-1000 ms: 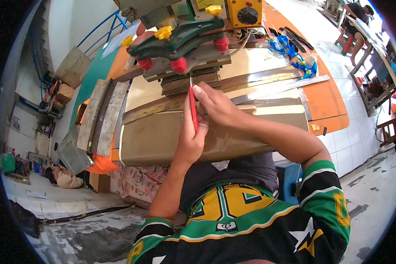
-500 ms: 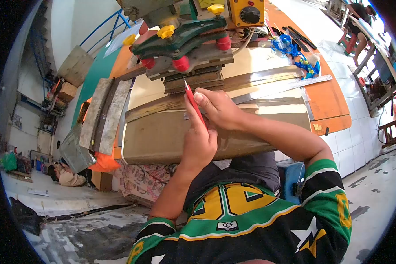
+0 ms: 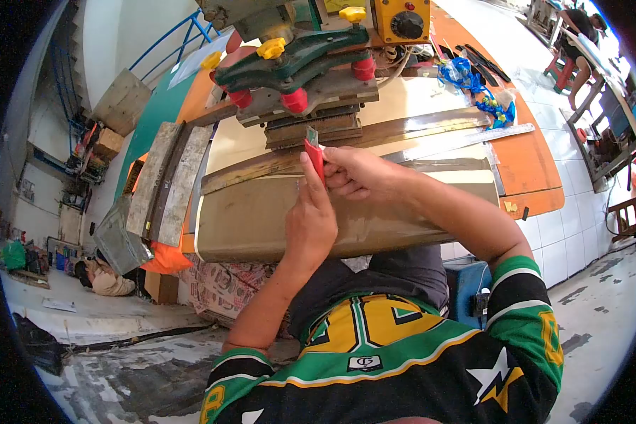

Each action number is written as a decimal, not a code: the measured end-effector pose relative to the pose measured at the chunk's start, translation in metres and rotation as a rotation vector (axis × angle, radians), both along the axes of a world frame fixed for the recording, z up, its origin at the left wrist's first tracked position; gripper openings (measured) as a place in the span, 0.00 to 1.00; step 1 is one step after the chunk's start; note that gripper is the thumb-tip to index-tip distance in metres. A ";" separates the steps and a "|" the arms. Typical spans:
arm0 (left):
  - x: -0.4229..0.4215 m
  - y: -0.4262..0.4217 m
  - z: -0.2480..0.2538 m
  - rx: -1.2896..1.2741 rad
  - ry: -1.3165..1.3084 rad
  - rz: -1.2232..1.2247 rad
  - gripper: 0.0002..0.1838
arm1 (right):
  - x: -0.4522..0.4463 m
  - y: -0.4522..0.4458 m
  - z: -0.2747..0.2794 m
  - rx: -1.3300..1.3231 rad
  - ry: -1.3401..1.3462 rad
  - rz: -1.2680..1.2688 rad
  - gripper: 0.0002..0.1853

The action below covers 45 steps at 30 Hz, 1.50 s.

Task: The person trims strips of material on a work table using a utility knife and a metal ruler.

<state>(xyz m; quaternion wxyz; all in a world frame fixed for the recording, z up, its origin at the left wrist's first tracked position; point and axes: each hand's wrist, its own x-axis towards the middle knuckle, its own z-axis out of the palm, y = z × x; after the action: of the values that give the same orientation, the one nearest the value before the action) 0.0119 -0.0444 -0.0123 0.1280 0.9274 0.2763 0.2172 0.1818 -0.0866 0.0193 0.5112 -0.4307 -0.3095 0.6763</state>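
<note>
A narrow red piece [image 3: 314,157] with a pale, shiny end is held up between my hands, in front of the press; its exact kind I cannot make out. My left hand [image 3: 309,225] grips it from below, the index finger stretched up along its side. The fingers of my right hand [image 3: 360,172] pinch it from the right. Just beyond it sits the block [image 3: 311,132] under the press's plate. Below my hands lies the brown-covered tabletop [image 3: 261,226], and a worn flat bar [image 3: 240,173] runs across behind them.
Overhead stands the green press [image 3: 297,60] with red feet and yellow knobs. A steel ruler [image 3: 498,132] lies at the right, near blue plastic scraps [image 3: 466,76]. Metal bars [image 3: 166,184] rest at the left. Another person [image 3: 579,35] sits far right.
The red piece has turned from edge-on to showing its flat side and shiny end. My right hand has shifted slightly right and down; the left fingers have straightened.
</note>
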 end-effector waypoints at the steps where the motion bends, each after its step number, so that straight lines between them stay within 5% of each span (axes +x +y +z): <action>1: -0.001 0.001 -0.001 -0.009 -0.014 -0.013 0.47 | 0.003 0.001 -0.001 -0.044 0.057 0.044 0.25; 5: 0.001 0.006 0.003 -0.046 -0.064 -0.047 0.47 | 0.003 0.003 -0.008 -0.039 0.244 0.073 0.26; 9: 0.004 0.005 0.012 -0.262 -0.207 -0.165 0.46 | 0.002 0.002 -0.004 0.029 0.102 0.035 0.27; 15: 0.000 -0.002 0.009 -0.672 -0.546 -0.350 0.42 | -0.009 0.002 -0.009 0.593 -0.861 -0.517 0.22; 18: -0.009 0.000 0.005 -0.927 -0.599 -0.410 0.41 | -0.006 -0.004 -0.002 0.762 -1.134 -0.557 0.17; 24: -0.010 -0.003 0.007 -1.014 -0.640 -0.394 0.41 | 0.000 -0.008 0.003 0.939 -1.415 -0.567 0.16; 37: 0.008 -0.012 0.011 -0.677 -0.564 -0.388 0.42 | -0.004 -0.005 -0.004 0.889 -1.429 -0.538 0.16; 40: 0.010 -0.016 0.018 -0.409 -0.357 -0.275 0.48 | -0.010 -0.004 -0.007 0.684 -1.144 -0.457 0.20; 42: 0.012 -0.016 0.023 -0.441 -0.272 -0.199 0.49 | -0.015 0.011 -0.023 0.614 -0.700 -0.505 0.23; 45: 0.017 -0.010 0.015 -0.393 -0.200 -0.127 0.50 | -0.010 0.012 -0.021 0.403 -0.445 -0.403 0.24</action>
<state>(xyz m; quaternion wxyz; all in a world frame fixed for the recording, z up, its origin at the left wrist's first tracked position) 0.0290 -0.0541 0.0023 0.3462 0.8740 0.2404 0.2416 0.1715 -0.0748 -0.0020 0.6291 -0.5103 -0.4491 0.3771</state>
